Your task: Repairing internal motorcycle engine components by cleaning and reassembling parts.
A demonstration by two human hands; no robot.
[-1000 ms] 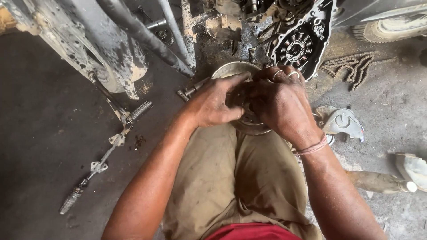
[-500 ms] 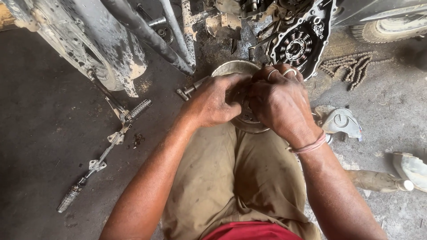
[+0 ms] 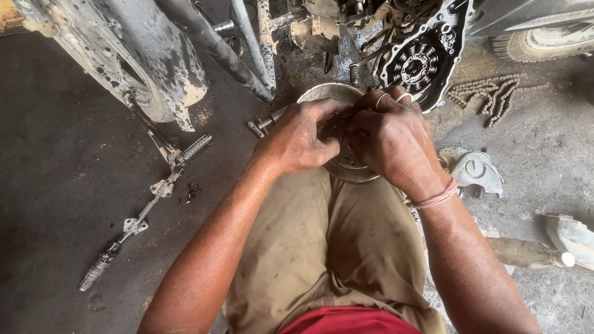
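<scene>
My left hand [image 3: 300, 139] and my right hand [image 3: 391, 141] are pressed together over a round metal part [image 3: 351, 168] that rests on the floor in front of my knees. Both hands curl around something small between them, which the fingers hide. Behind the hands the rim of a dented metal bowl [image 3: 322, 93] shows. Just beyond stands a motorcycle's open engine side [image 3: 416, 67] with its round clutch exposed.
A footrest bar [image 3: 148, 207] lies on the dark floor at the left, below the muddy wheel and mudguard [image 3: 158, 68]. A drive chain [image 3: 489, 96] lies at the right. A grey engine cover [image 3: 476, 170] and a plastic bottle [image 3: 532, 253] sit near my right arm.
Both hands have stayed together over the round part, shifting only slightly. The view itself has barely moved.
</scene>
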